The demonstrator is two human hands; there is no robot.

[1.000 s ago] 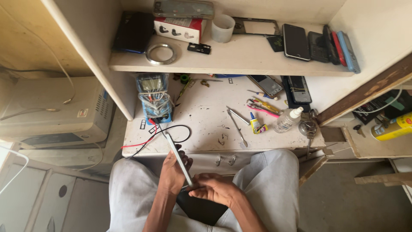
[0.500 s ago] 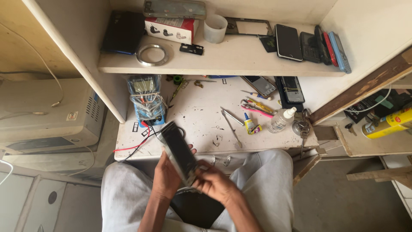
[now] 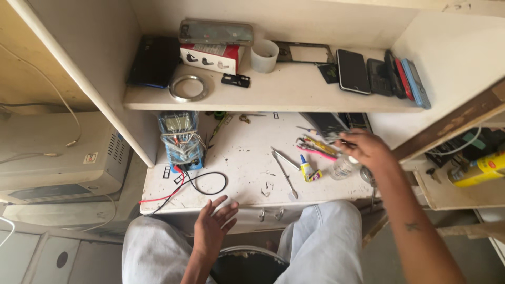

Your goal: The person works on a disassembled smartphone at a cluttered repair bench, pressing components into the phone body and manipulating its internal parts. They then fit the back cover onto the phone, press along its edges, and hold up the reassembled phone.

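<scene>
Fingers of the right hand (image 3: 368,149) curl down over the far right corner of the bench (image 3: 247,158), closed loosely around something small that I cannot make out, just beside a dark phone (image 3: 326,125) lying flat under the shelf's front edge. Touching or nearly touching the hand's near side is a small clear bottle (image 3: 342,168), and next to that a little yellow glue tube (image 3: 306,169) lies on the white top. A bundle of pink and yellow tools (image 3: 315,146) rests between the phone and the tube, and metal tweezers (image 3: 285,171) lie slanted toward the bench's near edge, near its middle. The left hand (image 3: 213,229) hangs over the near edge of the bench above the lap, palm open and fingers spread, holding nothing and touching nothing that can be seen. Close ahead of it a black cable (image 3: 208,181) loops on the left half of the bench, with a red wire (image 3: 163,197) running off the near left corner. At the far left corner stands a blue multimeter (image 3: 180,138) wrapped in its leads. On the shelf (image 3: 263,94) above, a metal ring (image 3: 188,87) sits near the left end, a white cup (image 3: 264,55) near the middle, and a row of phones (image 3: 379,73) toward the right end.
</scene>
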